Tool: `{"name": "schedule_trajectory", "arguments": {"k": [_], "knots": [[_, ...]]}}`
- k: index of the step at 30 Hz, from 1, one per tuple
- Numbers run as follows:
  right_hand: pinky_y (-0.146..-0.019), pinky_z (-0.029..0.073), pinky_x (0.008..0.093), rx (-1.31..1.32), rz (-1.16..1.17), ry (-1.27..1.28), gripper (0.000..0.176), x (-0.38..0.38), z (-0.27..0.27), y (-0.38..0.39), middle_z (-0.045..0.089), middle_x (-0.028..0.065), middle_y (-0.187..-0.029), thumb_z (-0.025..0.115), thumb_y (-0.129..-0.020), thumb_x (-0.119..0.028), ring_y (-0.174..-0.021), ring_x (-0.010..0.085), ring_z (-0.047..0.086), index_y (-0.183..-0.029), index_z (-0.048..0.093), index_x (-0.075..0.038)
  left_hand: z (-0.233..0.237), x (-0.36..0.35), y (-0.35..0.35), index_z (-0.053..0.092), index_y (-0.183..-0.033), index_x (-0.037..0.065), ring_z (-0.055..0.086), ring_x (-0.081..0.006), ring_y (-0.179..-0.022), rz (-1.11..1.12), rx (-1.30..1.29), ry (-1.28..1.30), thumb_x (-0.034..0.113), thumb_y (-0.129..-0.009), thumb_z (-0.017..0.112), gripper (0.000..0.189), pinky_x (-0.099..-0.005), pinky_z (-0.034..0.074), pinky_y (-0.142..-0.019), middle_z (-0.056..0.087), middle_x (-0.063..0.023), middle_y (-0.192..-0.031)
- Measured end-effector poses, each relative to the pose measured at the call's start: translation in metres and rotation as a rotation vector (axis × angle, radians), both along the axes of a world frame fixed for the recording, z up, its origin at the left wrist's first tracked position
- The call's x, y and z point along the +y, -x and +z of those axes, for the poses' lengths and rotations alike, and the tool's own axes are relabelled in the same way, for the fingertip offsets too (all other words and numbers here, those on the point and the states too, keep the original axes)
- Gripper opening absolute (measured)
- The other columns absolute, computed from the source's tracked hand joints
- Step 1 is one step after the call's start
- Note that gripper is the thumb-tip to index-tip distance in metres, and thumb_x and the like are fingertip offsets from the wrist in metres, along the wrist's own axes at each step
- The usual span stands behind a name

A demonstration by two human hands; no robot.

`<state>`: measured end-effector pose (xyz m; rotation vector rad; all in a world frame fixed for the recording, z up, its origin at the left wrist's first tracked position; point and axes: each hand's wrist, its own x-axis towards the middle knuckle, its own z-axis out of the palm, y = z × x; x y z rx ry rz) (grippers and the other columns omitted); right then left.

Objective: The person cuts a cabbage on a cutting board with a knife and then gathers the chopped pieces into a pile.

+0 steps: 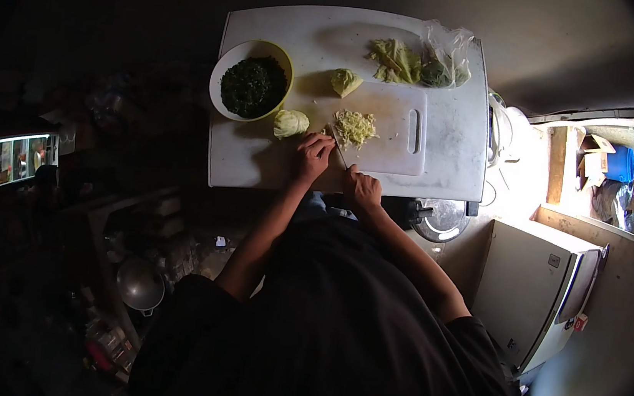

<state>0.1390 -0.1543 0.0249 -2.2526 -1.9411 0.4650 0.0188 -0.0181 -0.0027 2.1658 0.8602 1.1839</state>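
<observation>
My right hand [364, 188] is closed round the handle of a knife [339, 149], whose blade points up and left over the near part of the white cutting board [390, 159]. Beside the blade, my left hand [315, 154] has its fingers bent together at the board's left edge; what they press on is hidden. Chopped cabbage [354, 128] lies in a pile just beyond the knife. One cabbage piece [291, 123] rests left of the board, and another cabbage wedge [346, 83] sits at its far left corner.
A bowl of chopped dark greens [254, 86] stands at the table's left. Loose cabbage leaves [395, 59] and a clear plastic bag [446, 55] lie at the far right of the white table [457, 147]. A fridge [524, 285] stands at the lower right.
</observation>
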Motion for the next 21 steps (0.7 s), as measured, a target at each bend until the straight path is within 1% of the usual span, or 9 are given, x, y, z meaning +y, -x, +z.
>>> {"name": "schedule_trajectory", "arguments": {"k": [3, 5, 9, 11, 12, 14, 18, 20, 21], "knots": [[-0.059, 0.052, 0.0452, -0.022, -0.034, -0.062, 0.023, 0.001, -0.006, 0.002, 0.067, 0.0176, -0.071, 0.050, -0.091, -0.019, -0.068, 0.0345, 0.069, -0.103, 0.048, 0.001, -0.003, -0.001, 0.002, 0.068, -0.083, 0.004, 0.065, -0.0288, -0.081, -0.001, -0.015, -0.002, -0.001, -0.077, 0.072, 0.008, -0.0375, 0.052, -0.072, 0.068, -0.0082, -0.086], [-0.059, 0.051, 0.0448, 0.049, -0.026, 0.080, 0.028, 0.002, 0.001, 0.000, 0.067, 0.0168, -0.074, 0.049, -0.090, -0.018, -0.069, 0.0338, 0.068, -0.108, 0.047, 0.003, -0.002, -0.001, 0.000, 0.068, -0.083, 0.004, 0.065, -0.0286, -0.081, 0.007, -0.023, -0.006, 0.000, -0.078, 0.072, 0.008, -0.0376, 0.052, -0.072, 0.067, -0.0081, -0.086], [-0.059, 0.051, 0.0440, 0.027, -0.025, 0.161, 0.030, -0.001, -0.002, 0.000, 0.068, 0.0157, -0.077, 0.049, -0.091, -0.018, -0.071, 0.0324, 0.069, -0.111, 0.047, 0.004, 0.000, 0.002, 0.000, 0.068, -0.082, 0.004, 0.065, -0.0281, -0.082, 0.004, -0.013, -0.009, 0.001, -0.078, 0.072, 0.007, -0.0379, 0.052, -0.073, 0.067, -0.0078, -0.086], [-0.065, 0.051, 0.0428, -0.146, 0.046, -0.148, 0.040, -0.007, -0.019, 0.003, 0.068, 0.0147, -0.081, 0.052, -0.087, -0.018, -0.076, 0.0292, 0.068, -0.119, 0.047, 0.005, -0.003, -0.003, 0.000, 0.068, -0.082, 0.004, 0.065, -0.0281, -0.082, 0.001, -0.023, 0.002, 0.001, -0.078, 0.072, 0.007, -0.0379, 0.052, -0.073, 0.067, -0.0077, -0.086], [-0.065, 0.051, 0.0428, -0.147, 0.039, -0.148, 0.040, -0.007, -0.015, 0.003, 0.068, 0.0147, -0.081, 0.052, -0.087, -0.018, -0.076, 0.0292, 0.068, -0.119, 0.047, 0.005, -0.004, -0.003, 0.000, 0.068, -0.083, 0.004, 0.065, -0.0281, -0.082, 0.011, -0.010, 0.001, 0.001, -0.078, 0.072, 0.007, -0.0379, 0.052, -0.074, 0.067, -0.0076, -0.086], [-0.063, 0.051, 0.0425, -0.096, 0.024, 0.018, 0.042, -0.004, -0.007, 0.002, 0.069, 0.0137, -0.082, 0.051, -0.088, -0.018, -0.073, 0.0282, 0.069, -0.122, 0.047, 0.006, -0.005, 0.000, 0.000, 0.068, -0.083, 0.004, 0.065, -0.0282, -0.082, 0.020, 0.000, -0.007, 0.001, -0.078, 0.073, 0.007, -0.0379, 0.052, -0.074, 0.068, -0.0074, -0.086], [-0.063, 0.050, 0.0410, -0.111, 0.018, 0.003, 0.045, -0.016, -0.009, 0.000, 0.069, 0.0132, -0.082, 0.051, -0.087, -0.017, -0.074, 0.0265, 0.069, -0.125, 0.046, 0.008, -0.003, -0.003, 0.001, 0.069, -0.083, 0.003, 0.065, -0.0281, -0.082, 0.009, -0.001, 0.004, 0.001, -0.079, 0.072, 0.005, -0.0381, 0.052, -0.074, 0.068, -0.0075, -0.087], [-0.063, 0.051, 0.0412, -0.063, 0.002, 0.147, 0.042, -0.008, -0.003, 0.000, 0.069, 0.0136, -0.082, 0.051, -0.087, -0.017, -0.073, 0.0272, 0.069, -0.121, 0.047, 0.007, -0.001, -0.003, 0.001, 0.069, -0.083, 0.003, 0.065, -0.0280, -0.082, -0.003, 0.011, 0.005, 0.001, -0.079, 0.072, 0.004, -0.0383, 0.052, -0.074, 0.068, -0.0077, -0.087], [-0.063, 0.051, 0.0412, -0.065, -0.012, 0.143, 0.042, -0.007, -0.006, -0.001, 0.069, 0.0136, -0.082, 0.051, -0.087, -0.017, -0.073, 0.0272, 0.069, -0.121, 0.047, 0.007, -0.002, -0.003, 0.000, 0.069, -0.082, 0.002, 0.065, -0.0281, -0.082, 0.002, 0.001, 0.011, 0.001, -0.079, 0.072, 0.004, -0.0382, 0.052, -0.074, 0.068, -0.0081, -0.087]]}}
